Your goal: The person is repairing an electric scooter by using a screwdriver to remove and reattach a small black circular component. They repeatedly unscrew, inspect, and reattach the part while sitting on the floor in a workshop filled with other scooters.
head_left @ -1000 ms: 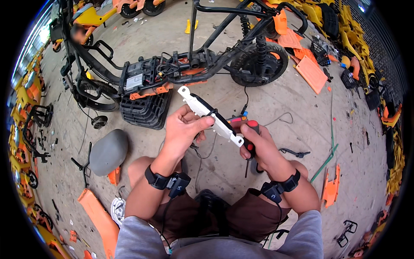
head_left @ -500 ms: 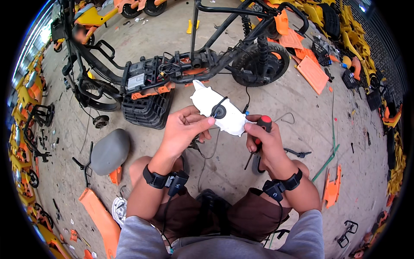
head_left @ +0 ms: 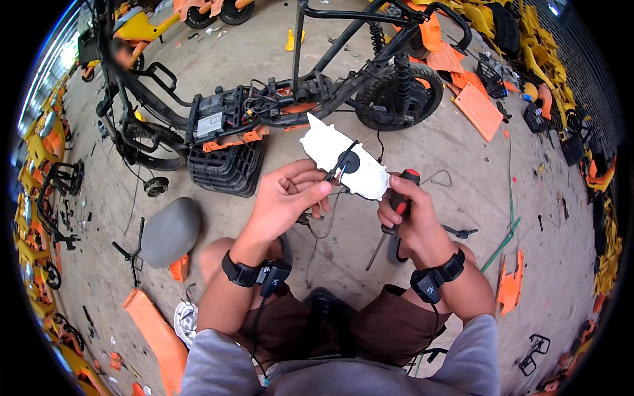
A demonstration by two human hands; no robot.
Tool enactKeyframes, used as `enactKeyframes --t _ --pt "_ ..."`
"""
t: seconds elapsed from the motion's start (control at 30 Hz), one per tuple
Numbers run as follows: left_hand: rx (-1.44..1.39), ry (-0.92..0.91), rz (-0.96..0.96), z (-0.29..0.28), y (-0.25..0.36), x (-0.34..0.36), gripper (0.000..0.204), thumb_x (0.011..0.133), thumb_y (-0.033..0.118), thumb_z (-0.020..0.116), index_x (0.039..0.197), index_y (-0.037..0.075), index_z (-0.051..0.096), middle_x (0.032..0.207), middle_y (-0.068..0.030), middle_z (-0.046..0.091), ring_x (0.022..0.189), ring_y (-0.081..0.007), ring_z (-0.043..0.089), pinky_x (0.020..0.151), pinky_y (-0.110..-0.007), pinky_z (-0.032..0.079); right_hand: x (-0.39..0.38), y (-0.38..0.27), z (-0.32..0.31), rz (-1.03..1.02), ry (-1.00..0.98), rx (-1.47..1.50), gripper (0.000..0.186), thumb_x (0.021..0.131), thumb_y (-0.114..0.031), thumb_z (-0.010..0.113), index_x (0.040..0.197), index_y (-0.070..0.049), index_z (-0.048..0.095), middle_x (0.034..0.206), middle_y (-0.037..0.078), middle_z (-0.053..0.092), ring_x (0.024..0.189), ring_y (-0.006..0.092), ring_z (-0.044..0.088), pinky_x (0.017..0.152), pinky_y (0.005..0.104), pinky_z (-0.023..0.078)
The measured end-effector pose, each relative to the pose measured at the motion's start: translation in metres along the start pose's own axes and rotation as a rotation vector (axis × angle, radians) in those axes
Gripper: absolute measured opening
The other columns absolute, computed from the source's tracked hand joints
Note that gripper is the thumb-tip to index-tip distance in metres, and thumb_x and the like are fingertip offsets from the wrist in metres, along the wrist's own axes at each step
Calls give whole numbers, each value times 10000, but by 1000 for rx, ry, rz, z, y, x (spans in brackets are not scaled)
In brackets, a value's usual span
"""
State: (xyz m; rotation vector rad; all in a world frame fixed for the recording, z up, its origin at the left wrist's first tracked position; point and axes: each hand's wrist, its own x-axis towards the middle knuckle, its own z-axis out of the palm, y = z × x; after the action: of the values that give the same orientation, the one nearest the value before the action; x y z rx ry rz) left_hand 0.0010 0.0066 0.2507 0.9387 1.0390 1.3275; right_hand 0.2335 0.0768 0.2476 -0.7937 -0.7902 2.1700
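A white elongated housing (head_left: pixel 327 148) with lugs, a black round centre and a black cable across it is held up between my hands, its white face upward. My left hand (head_left: pixel 294 198) is closed at the housing's left side, pinching at the black cable. My right hand (head_left: pixel 413 211) grips a red-and-black screwdriver (head_left: pixel 401 198), its thin shank pointing down, while the thumb and fingers also touch the housing's right end. Loose wires (head_left: pixel 314 231) hang below my hands.
A stripped scooter frame (head_left: pixel 317 99) stands ahead, beside a black crate (head_left: pixel 224 171). A grey seat (head_left: pixel 170 232) and an orange panel (head_left: pixel 152 330) lie left; orange pieces (head_left: pixel 510 284) lie right on the concrete floor (head_left: pixel 482 178). Yellow body panels are piled along both sides.
The housing has turned from edge-on to white face upward and shifted slightly up and right. My right hand has moved right with the screwdriver; my left fingers have shifted along the housing's side.
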Motion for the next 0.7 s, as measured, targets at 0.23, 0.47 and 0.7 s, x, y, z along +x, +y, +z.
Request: enactKeyframes --t 0.23,0.47,0.7 --pt "-23 -95 31 4 -2 0 374 869 42 698 1193 -82 559 1075 -174 676 806 -175 664 662 -277 555 3 3 2 3 -11 27 290 891 -295 636 849 -14 577 654 38 520 452 113 400 480 286 352" --pt "65 -128 31 -1 0 -2 451 808 8 754 1218 -50 575 1092 -150 687 937 -148 650 846 -276 525 4 -4 2 -35 38 104 297 889 -321 640 864 -35 564 660 34 518 450 117 401 476 289 342" --pt "205 -90 172 2 -5 -3 435 775 -6 774 1175 -51 608 1094 -135 684 1041 -185 636 954 -327 477 4 -10 -2 -86 41 169 323 923 -325 574 993 -11 589 882 134 663 452 82 381 481 251 336"
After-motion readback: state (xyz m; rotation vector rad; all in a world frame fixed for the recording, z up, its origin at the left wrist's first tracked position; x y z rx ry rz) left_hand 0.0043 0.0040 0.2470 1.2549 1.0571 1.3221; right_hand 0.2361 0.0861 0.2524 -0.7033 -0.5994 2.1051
